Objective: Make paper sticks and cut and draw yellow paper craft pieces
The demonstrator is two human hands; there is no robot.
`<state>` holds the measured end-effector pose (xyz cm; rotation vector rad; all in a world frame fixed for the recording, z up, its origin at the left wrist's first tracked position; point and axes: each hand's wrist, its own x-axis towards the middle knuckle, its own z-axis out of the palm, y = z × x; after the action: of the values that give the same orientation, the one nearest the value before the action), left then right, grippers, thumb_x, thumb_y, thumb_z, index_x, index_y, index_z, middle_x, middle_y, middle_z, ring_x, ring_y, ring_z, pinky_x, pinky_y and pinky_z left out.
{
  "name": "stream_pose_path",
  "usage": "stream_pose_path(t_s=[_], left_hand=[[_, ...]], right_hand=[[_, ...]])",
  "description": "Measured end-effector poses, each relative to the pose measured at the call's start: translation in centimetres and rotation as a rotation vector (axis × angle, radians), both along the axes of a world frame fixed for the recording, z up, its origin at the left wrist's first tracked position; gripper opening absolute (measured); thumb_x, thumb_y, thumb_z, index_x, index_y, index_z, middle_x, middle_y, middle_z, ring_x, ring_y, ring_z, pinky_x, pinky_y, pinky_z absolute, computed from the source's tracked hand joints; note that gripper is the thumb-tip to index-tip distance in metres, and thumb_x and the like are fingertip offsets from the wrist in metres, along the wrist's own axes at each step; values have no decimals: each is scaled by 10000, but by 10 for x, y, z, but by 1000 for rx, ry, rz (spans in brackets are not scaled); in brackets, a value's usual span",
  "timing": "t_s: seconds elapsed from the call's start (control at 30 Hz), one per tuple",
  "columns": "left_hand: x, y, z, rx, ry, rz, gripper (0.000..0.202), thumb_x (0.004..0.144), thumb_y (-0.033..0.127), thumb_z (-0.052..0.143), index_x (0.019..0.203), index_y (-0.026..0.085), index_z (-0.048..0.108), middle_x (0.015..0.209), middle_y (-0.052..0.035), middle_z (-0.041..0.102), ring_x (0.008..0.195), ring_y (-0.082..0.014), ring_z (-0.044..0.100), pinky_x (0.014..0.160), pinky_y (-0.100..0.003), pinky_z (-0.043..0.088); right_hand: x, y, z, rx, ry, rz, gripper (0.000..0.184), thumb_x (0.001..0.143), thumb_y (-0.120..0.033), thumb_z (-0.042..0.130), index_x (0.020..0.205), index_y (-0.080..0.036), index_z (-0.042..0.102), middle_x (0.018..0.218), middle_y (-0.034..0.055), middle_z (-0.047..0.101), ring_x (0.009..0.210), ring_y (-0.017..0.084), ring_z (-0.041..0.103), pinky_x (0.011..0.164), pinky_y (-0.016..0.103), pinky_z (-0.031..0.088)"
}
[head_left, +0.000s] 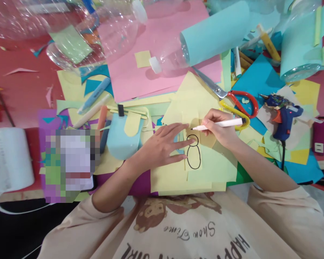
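Observation:
My left hand (163,145) lies flat with fingers spread, pressing down a small pale yellow paper strip (193,161) on a heap of coloured paper. Two black ovals, a small one above a larger one, are drawn on the strip. My right hand (218,129) pinches a white marker pen (223,124), its tip touching the paper just above the small oval. Both forearms reach in from the bottom of the view.
Red-and-yellow-handled scissors (232,99) and a blue glue gun (283,117) lie to the right. Clear plastic bottles (91,32), some wrapped in light blue paper (218,32), lie at the back on pink paper (162,54). A white roll (8,158) sits at the left.

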<state>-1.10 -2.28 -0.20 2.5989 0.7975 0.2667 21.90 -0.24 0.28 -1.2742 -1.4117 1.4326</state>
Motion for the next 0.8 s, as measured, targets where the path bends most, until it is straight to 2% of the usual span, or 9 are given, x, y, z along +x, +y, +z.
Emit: stream_pose_path(t_s=[0.13,0.27,0.37,0.67,0.8], left_hand=[[-1,-1,-2,-34,3,20,431,913,488,506,1314,339,553,1534,-138,361,1365,-335,401,1003,-509,431],[0,-1,-1,-51,-1,15,423,910,472,521,1297,310,573,1531,-165,359,1366,-343,401,1002,-519,432],[0,-1,-1,-51,-1,16,402,911,460,523,1272,299,596,1542,-173,337,1368,-353,398,993,-523,439],[0,-3,-2,-89,4,81,409,881,456,584,1282,376,588,1606,-75,217,1407,-361,344,1038,-523,414],[1,-4,-2,-94,0,92,423,880,474,577,1296,395,572,1614,-69,188,1432,-366,306,1045,-527,406]], right_hand=[[-2,-2,2,17,-149,53,336,799,-332,628,557,-196,439,451,-59,446,433,60,394,428,219,286],[-4,-2,3,46,-217,127,335,791,-318,600,550,-203,397,443,-73,367,429,55,306,420,227,235],[-5,-2,2,72,-238,139,330,783,-302,591,548,-205,379,448,-77,347,434,53,289,420,224,232],[-5,-2,0,76,-245,168,342,796,-316,593,554,-201,381,461,-80,342,446,50,274,419,218,225],[-5,-2,-1,60,-244,174,340,798,-318,587,553,-202,383,458,-78,348,443,52,281,418,220,227]])
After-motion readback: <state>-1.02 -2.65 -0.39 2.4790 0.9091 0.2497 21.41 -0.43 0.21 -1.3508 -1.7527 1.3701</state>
